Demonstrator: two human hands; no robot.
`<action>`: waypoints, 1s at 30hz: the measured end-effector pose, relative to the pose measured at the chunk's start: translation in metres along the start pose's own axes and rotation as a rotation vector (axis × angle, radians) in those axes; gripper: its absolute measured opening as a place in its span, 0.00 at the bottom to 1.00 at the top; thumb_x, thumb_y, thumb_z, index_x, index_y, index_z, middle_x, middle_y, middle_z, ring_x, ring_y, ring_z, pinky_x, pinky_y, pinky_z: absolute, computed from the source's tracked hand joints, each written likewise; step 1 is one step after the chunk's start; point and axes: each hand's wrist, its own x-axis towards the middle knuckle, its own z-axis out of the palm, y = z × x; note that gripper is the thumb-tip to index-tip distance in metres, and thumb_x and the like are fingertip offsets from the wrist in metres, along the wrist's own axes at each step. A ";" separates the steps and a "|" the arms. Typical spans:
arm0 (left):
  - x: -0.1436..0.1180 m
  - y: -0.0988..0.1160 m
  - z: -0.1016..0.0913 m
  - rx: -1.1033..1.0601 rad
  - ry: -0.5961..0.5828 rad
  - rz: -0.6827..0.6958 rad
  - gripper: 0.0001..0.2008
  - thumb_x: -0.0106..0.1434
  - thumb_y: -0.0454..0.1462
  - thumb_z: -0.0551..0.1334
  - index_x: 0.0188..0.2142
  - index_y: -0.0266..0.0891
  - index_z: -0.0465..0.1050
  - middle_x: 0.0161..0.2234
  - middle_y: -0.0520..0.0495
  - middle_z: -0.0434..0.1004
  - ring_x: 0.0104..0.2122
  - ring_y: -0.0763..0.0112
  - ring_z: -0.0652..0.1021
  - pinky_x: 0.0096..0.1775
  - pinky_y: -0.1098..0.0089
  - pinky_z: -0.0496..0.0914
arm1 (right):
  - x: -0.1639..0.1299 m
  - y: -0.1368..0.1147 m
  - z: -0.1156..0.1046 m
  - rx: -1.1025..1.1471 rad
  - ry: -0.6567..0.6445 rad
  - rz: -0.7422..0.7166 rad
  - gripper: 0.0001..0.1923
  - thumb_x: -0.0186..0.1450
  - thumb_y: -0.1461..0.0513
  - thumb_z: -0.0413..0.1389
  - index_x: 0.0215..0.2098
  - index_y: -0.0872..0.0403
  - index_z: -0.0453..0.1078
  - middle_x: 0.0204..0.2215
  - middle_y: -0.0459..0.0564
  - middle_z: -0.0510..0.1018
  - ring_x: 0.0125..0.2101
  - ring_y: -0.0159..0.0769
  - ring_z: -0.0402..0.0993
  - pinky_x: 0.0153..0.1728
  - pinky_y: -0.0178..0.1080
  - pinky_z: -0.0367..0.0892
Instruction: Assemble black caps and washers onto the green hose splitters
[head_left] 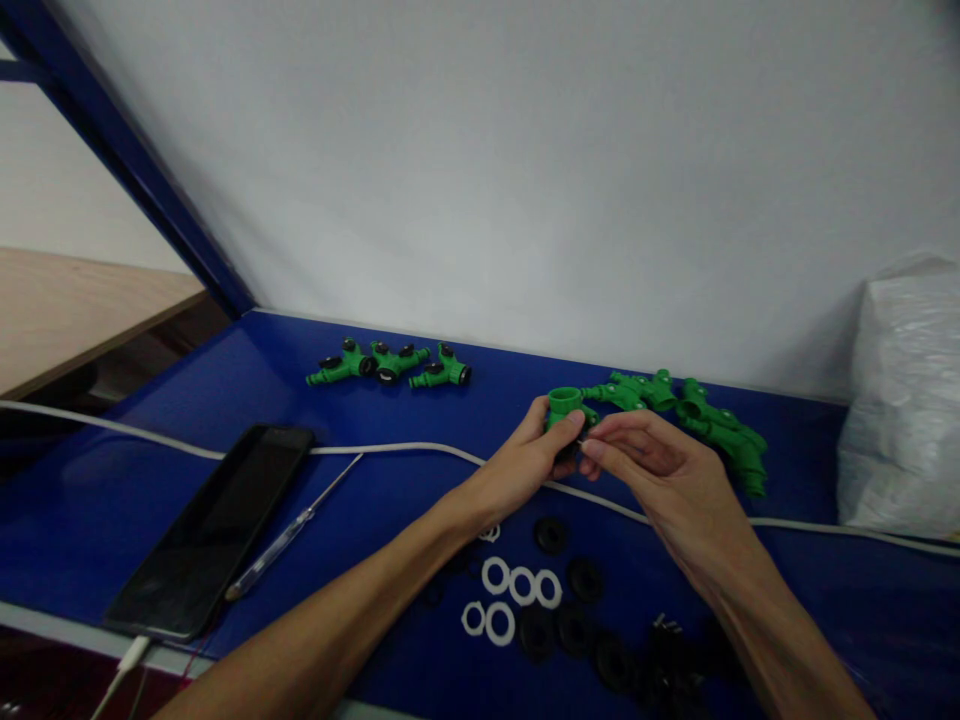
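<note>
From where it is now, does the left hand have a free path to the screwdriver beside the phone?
Probably not right away: the left hand is gripping the green fitting. The blue table between it and the screwdriver shows only the white cable, lying flat.

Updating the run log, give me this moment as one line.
left hand: holds green fitting | right hand: fingertips pinched at the fitting | below: white rings, black washers | left: phone, screwdriver
</note>
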 end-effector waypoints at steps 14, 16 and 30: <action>0.000 0.001 -0.001 0.027 -0.018 0.008 0.20 0.65 0.50 0.64 0.48 0.41 0.64 0.33 0.53 0.69 0.32 0.73 0.72 0.37 0.69 0.63 | -0.001 -0.001 -0.001 0.133 -0.039 0.174 0.15 0.55 0.53 0.72 0.34 0.52 0.78 0.28 0.47 0.82 0.30 0.36 0.79 0.38 0.38 0.75; 0.001 0.001 -0.002 0.025 -0.033 0.014 0.18 0.66 0.49 0.63 0.45 0.42 0.63 0.31 0.54 0.69 0.30 0.73 0.70 0.35 0.69 0.61 | -0.001 -0.001 0.000 0.142 -0.044 0.181 0.14 0.55 0.53 0.72 0.34 0.52 0.79 0.27 0.48 0.82 0.31 0.37 0.80 0.39 0.39 0.75; 0.002 -0.001 -0.002 -0.016 -0.027 0.014 0.19 0.65 0.47 0.64 0.49 0.40 0.64 0.29 0.55 0.67 0.27 0.75 0.67 0.31 0.71 0.57 | -0.001 -0.001 0.001 0.000 -0.011 0.070 0.13 0.58 0.52 0.70 0.33 0.51 0.79 0.27 0.49 0.83 0.30 0.39 0.82 0.36 0.39 0.78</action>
